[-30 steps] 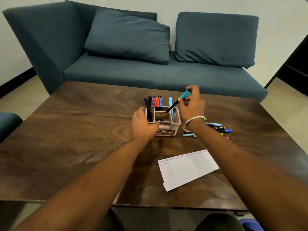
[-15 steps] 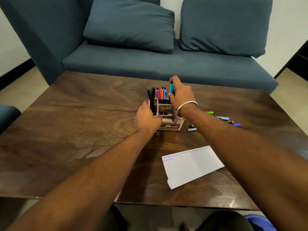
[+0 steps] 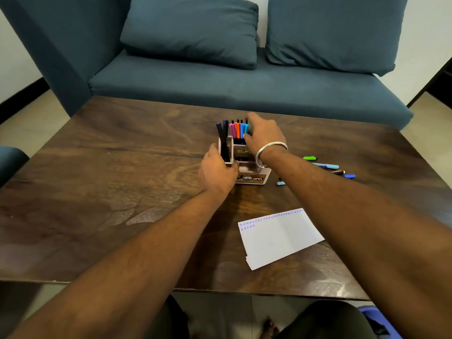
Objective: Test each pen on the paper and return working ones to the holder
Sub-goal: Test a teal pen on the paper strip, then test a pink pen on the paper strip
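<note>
So from my feed: the pen holder (image 3: 254,171) sits a bit past the middle of the table (image 3: 97,192), toward the far edge, label side facing me. My left hand (image 3: 217,171) is wrapped around its near-left corner, so that grip is holding the holder itself. My right hand (image 3: 265,134) is over the far-right part of it, fingers curled against the teal pen (image 3: 246,129); looks like a pinch on it, though the fingertips are partly hidden behind the hand. There's a silver bangle (image 3: 270,149) on that wrist.

The pens in the holder stand pretty much upright, long axis vertical, caps up: two dark ones (image 3: 223,138) lean a little in the left slot, then pink, orange, blue and the teal one in a tight row in the back slot.

The loose pens (image 3: 326,165) lie flat to the right of the holder, toward the right edge, mostly running left to right, with a green one farthest back. The paper (image 3: 281,237) lies near the front edge, long side angled up to the right, with a row of small blue scribbles along its top.

The table is dark wood with a glossy, worn finish. Behind the far edge is a blue sofa (image 3: 244,89) with two cushions (image 3: 190,30), white wall, pale floor.
</note>
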